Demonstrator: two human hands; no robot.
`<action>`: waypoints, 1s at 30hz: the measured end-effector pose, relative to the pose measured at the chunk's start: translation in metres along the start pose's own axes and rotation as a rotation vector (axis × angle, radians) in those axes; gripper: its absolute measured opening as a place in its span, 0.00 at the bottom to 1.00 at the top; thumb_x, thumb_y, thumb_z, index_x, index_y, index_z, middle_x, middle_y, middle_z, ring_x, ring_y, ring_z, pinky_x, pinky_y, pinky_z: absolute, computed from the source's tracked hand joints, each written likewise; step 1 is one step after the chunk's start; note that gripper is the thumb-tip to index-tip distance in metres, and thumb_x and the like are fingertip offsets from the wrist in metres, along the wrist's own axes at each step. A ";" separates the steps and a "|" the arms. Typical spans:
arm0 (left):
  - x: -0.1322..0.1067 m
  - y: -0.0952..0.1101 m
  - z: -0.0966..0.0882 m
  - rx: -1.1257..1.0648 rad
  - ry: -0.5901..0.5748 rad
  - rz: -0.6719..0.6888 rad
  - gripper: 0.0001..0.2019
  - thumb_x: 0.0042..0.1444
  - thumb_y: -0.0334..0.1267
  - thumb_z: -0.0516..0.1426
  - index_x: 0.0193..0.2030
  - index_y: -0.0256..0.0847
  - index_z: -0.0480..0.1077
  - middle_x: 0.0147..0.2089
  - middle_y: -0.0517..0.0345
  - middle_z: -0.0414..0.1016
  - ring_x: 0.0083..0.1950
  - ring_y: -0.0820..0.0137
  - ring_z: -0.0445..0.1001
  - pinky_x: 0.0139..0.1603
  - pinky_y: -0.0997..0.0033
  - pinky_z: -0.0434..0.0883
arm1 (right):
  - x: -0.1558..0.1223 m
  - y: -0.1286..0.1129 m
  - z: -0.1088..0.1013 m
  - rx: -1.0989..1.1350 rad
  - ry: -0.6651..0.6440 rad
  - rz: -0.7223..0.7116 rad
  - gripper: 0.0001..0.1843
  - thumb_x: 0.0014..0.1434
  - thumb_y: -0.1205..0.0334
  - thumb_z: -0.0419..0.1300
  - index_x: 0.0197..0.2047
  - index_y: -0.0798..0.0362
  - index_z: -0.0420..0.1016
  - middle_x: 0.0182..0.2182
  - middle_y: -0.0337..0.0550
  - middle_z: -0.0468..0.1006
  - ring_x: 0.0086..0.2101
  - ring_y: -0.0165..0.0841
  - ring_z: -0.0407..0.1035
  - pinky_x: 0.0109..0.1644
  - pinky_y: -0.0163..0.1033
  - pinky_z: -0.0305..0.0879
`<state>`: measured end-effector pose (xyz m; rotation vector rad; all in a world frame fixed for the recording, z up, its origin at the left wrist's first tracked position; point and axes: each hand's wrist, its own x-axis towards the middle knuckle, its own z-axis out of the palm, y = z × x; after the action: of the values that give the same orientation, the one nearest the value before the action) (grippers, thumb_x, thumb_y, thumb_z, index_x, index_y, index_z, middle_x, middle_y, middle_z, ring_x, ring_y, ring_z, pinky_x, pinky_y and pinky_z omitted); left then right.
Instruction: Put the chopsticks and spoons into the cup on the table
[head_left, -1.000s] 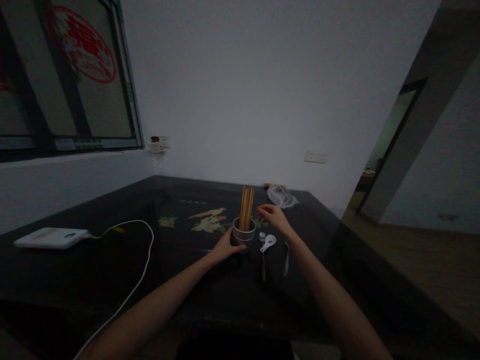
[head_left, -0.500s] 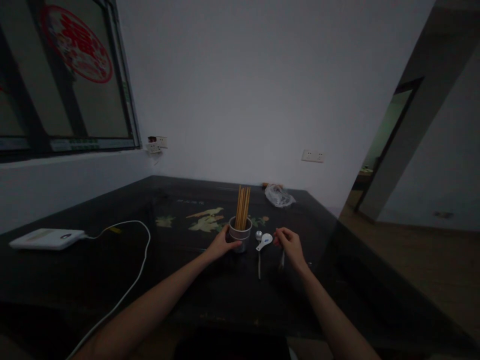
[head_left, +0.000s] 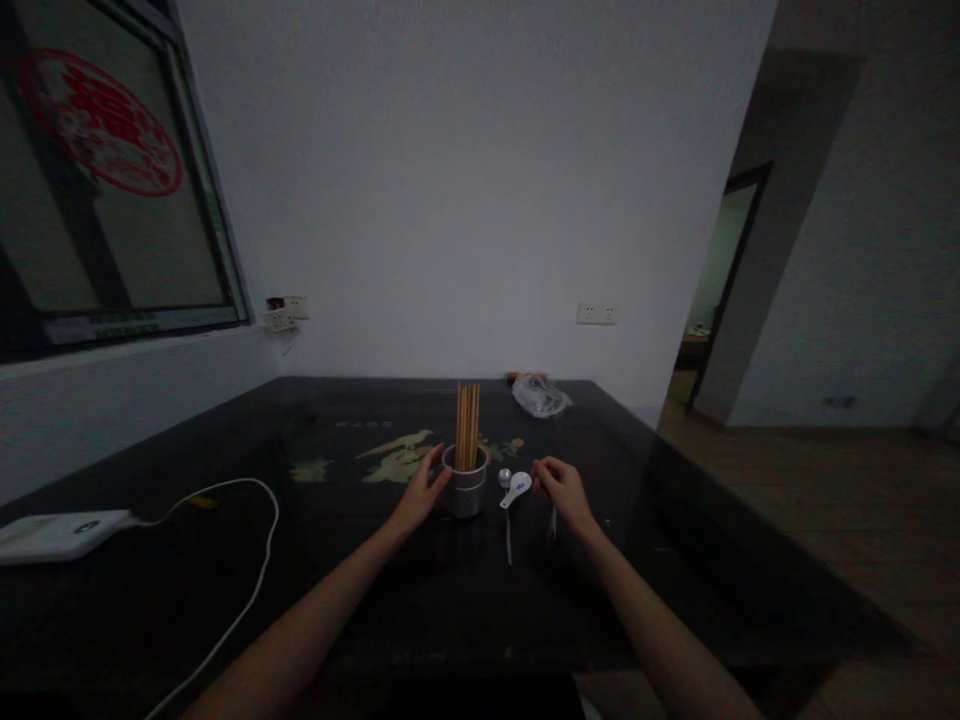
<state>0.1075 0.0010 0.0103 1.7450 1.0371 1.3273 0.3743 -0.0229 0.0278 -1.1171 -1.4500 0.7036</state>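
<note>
A metal cup [head_left: 466,496] with several wooden chopsticks [head_left: 466,430] standing upright in it sits on the dark table [head_left: 375,600]. My left hand [head_left: 415,497] is curled against the cup's left side, holding it. Just right of the cup lie a white ceramic spoon [head_left: 517,487] and a thin metal spoon [head_left: 508,525]. My right hand [head_left: 562,490] is to the right of these, fingers pinched together on the top of another thin metal utensil [head_left: 552,524] that lies on the table; I cannot make out its type.
A crumpled clear plastic bag [head_left: 540,397] lies at the table's far edge by the wall. A white flat device [head_left: 52,533] with a white cable [head_left: 259,560] sits at the left. The table's right edge borders a floor and doorway [head_left: 720,290].
My right hand came back from the far side of the chopsticks, dropped to the right of the spoons and closed on the metal utensil. The camera view shifted right. My left hand stayed at the cup.
</note>
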 end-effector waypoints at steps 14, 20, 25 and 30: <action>0.000 0.030 -0.016 0.166 0.261 0.245 0.17 0.58 0.43 0.52 0.53 0.42 0.62 0.49 0.51 0.69 0.51 0.66 0.71 0.53 0.61 0.69 | 0.002 -0.002 -0.004 -0.009 0.021 -0.004 0.19 0.54 0.47 0.55 0.24 0.54 0.71 0.16 0.37 0.69 0.19 0.30 0.64 0.23 0.33 0.58; -0.012 0.049 -0.014 0.428 0.204 0.419 0.10 0.60 0.38 0.50 0.46 0.42 0.68 0.46 0.53 0.70 0.49 0.65 0.70 0.53 0.60 0.67 | 0.002 -0.002 -0.006 -0.026 0.044 0.001 0.17 0.54 0.50 0.55 0.24 0.54 0.71 0.16 0.38 0.70 0.19 0.30 0.65 0.23 0.33 0.59; -0.027 0.067 0.003 0.502 -0.062 0.493 0.11 0.61 0.37 0.47 0.44 0.42 0.70 0.44 0.53 0.71 0.49 0.66 0.70 0.52 0.63 0.67 | 0.004 0.000 -0.010 -0.036 0.076 0.017 0.16 0.54 0.51 0.54 0.23 0.54 0.70 0.15 0.37 0.69 0.18 0.29 0.64 0.23 0.33 0.59; -0.029 0.096 0.037 0.609 -0.494 0.445 0.13 0.61 0.38 0.47 0.46 0.44 0.71 0.47 0.53 0.71 0.49 0.67 0.70 0.51 0.68 0.66 | 0.009 0.005 -0.016 -0.068 0.102 0.041 0.15 0.53 0.52 0.54 0.24 0.54 0.70 0.15 0.37 0.69 0.18 0.29 0.64 0.22 0.31 0.59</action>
<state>0.1559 -0.0690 0.0743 2.7102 0.8346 0.7614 0.3916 -0.0159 0.0302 -1.2211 -1.3761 0.6204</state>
